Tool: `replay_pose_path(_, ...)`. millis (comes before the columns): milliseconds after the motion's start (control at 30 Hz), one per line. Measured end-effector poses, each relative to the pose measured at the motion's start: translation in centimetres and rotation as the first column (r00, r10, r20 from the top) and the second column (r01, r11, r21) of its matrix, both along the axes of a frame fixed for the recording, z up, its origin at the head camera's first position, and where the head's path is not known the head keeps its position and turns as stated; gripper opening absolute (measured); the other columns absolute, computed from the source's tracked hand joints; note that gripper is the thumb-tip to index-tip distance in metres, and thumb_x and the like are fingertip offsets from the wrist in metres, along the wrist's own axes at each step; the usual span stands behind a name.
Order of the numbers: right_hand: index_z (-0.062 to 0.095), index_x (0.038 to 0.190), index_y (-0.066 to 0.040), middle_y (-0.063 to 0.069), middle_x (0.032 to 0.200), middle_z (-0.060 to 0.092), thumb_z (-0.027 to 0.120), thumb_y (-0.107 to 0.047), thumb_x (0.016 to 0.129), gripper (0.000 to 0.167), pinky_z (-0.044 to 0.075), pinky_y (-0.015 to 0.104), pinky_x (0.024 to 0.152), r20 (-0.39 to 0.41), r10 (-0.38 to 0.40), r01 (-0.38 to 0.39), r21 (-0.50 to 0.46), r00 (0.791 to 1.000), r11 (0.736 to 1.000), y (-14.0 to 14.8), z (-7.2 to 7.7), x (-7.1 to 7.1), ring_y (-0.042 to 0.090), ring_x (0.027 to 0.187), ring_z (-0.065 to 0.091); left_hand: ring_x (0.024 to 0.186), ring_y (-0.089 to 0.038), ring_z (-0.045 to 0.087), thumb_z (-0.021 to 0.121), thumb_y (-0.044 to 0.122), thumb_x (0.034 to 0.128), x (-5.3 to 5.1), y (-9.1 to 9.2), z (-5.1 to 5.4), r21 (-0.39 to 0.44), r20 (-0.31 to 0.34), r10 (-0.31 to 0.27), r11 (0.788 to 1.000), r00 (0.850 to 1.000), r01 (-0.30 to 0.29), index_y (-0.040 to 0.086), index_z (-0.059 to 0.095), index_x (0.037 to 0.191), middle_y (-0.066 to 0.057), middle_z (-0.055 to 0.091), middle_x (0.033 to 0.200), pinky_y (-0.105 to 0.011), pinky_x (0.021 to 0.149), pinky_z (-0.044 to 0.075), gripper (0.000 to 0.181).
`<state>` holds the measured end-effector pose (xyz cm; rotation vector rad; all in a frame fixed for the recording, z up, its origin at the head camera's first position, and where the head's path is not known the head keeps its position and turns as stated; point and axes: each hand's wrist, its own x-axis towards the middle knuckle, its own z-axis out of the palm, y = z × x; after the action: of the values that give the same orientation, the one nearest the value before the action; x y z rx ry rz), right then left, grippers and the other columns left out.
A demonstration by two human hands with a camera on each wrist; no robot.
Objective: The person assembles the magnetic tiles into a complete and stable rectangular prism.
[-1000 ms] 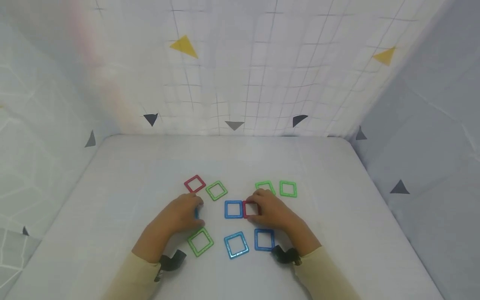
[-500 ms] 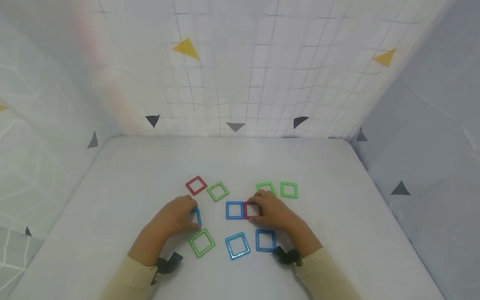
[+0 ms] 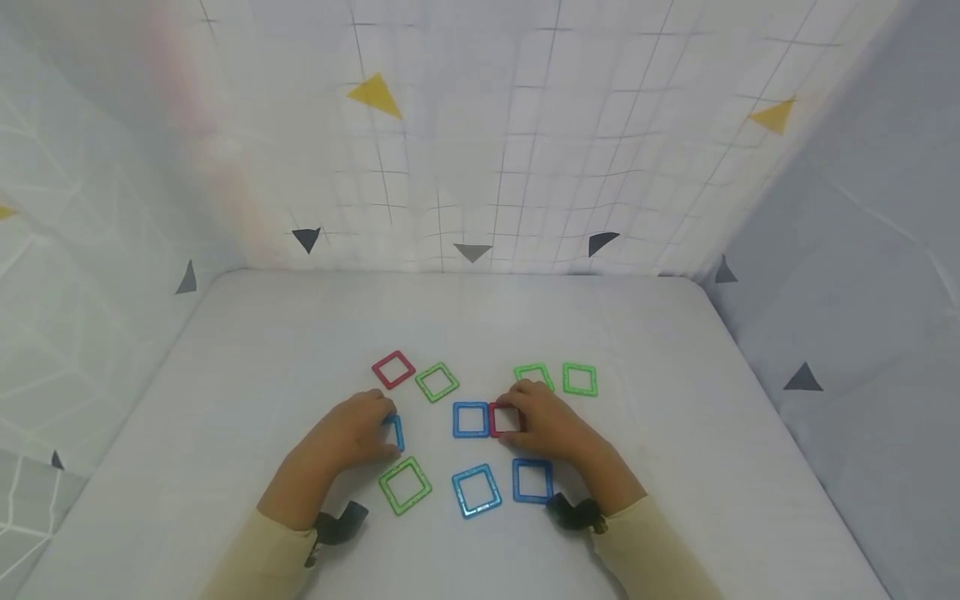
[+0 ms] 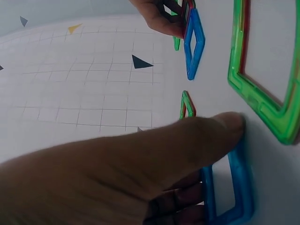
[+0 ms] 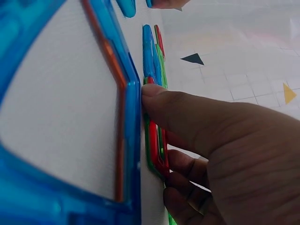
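the step in hand looks like building a flat row of squares on the table [image 3: 315, 333]. the right hand [image 3: 543, 421] pinches the red square [image 3: 492, 420] between thumb and fingers, thumb on the near edge, fingertips on the far one; that square lies flat, its left side against the middle blue [image 3: 471, 406] with no gap that i can make out. the left hand [image 3: 351, 429] grips the left blue [image 3: 400, 434] the same way, its fingers curled past the far edge; most of that square is under the hand, and whether it is lifted at all i can't tell. a bare strip of table lies between the left blue and the middle blue, so the row seems to be two squares long, with a third likely waiting to join. the next move would call for sliding the left blue to the right, kept flat, and a touch away from the person, since it sits slightly nearer than the middle blue; its right side should meet the other squarely. the right hand would do best to hold the red square steady meanwhile, in case the contact nudges the pair. the near green [image 3: 416, 502] sits turned at an angle close by the left thumb, and the far green [image 3: 446, 393] lies just beyond the gap, so a low, straight path between them seems the safest.
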<state>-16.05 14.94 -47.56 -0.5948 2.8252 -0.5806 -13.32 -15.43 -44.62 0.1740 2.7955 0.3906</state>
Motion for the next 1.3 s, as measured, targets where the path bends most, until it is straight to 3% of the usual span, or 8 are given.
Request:
replay_pose_path(367, 0.065, 0.129, -0.026, -0.007, 0.118, 0.058, 0.082, -0.037, 0.081, 0.052, 0.053, 0.030, 0.091, 0.003, 0.002, -0.002, -0.015, 1.000, 1.000, 0.1, 0.2, 0.1, 0.010, 0.101, 0.051, 0.086, -0.019, 0.057, 0.090, 0.031, 0.0694, -0.5, 0.5, 0.1, 0.001, 0.022, 0.004, 1.000, 1.000, -0.004, 0.011, 0.065, 0.115, 0.000, 0.064, 0.098, -0.042, 0.088, 0.057, 0.055)
replay_pose_path(567, 0.064, 0.131, -0.026, -0.006, 0.120, 0.060, 0.083, -0.037, 0.080, 0.056, 0.055, 0.033, 0.092, 0.014, -0.010, 0.011, -0.015, 1.000, 1.000, 0.1, 0.3, 0.2, 0.011, 0.104, 0.054, 0.096, -0.022, 0.061, 0.088, 0.030, 0.0703, -0.4, 0.7, 0.1, 0.029, 0.025, 0.023, 0.999, 0.999, -0.024, 0.009, 0.062, 0.127, -0.004, 0.066, 0.111, -0.046, 0.093, 0.056, 0.066)
replay_pose_path(700, 0.064, 0.132, -0.025, -0.004, 0.123, 0.060, 0.083, -0.037, 0.079, 0.057, 0.055, 0.036, 0.096, 0.016, -0.016, 0.016, -0.012, 1.000, 1.000, 0.1, 0.3, 0.1, 0.013, 0.108, 0.055, 0.107, -0.025, 0.061, 0.085, 0.030, 0.0715, -0.3, 0.9, 0.2, 0.040, 0.011, 0.025, 0.999, 1.000, -0.025, 0.009, 0.057, 0.135, -0.007, 0.064, 0.123, -0.049, 0.097, 0.054, 0.073)
replay_pose_path(967, 0.064, 0.132, -0.025, -0.004, 0.125, 0.060, 0.083, -0.038, 0.079, 0.058, 0.054, 0.037, 0.098, 0.008, -0.018, 0.018, -0.015, 1.000, 1.000, 0.2, 0.1, 0.0, 0.014, 0.113, 0.055, 0.111, -0.023, 0.060, 0.084, 0.031, 0.0722, -0.7, 1.2, -0.2, 0.074, -0.028, 0.007, 0.997, 1.000, -0.005, 0.013, 0.057, 0.136, -0.005, 0.061, 0.127, -0.047, 0.098, 0.053, 0.072)
replay_pose_path(1300, 0.064, 0.131, -0.025, -0.006, 0.123, 0.061, 0.084, -0.040, 0.078, 0.058, 0.054, 0.036, 0.097, 0.001, -0.026, 0.026, 0.006, 1.000, 1.000, 0.2, 0.2, 0.0, 0.013, 0.112, 0.056, 0.121, -0.026, 0.057, 0.083, 0.036, 0.0753, -0.3, 1.7, 0.0, 0.099, -0.089, 0.035, 0.995, 0.995, -0.026, 0.016, 0.056, 0.139, -0.005, 0.059, 0.136, -0.051, 0.102, 0.050, 0.072)
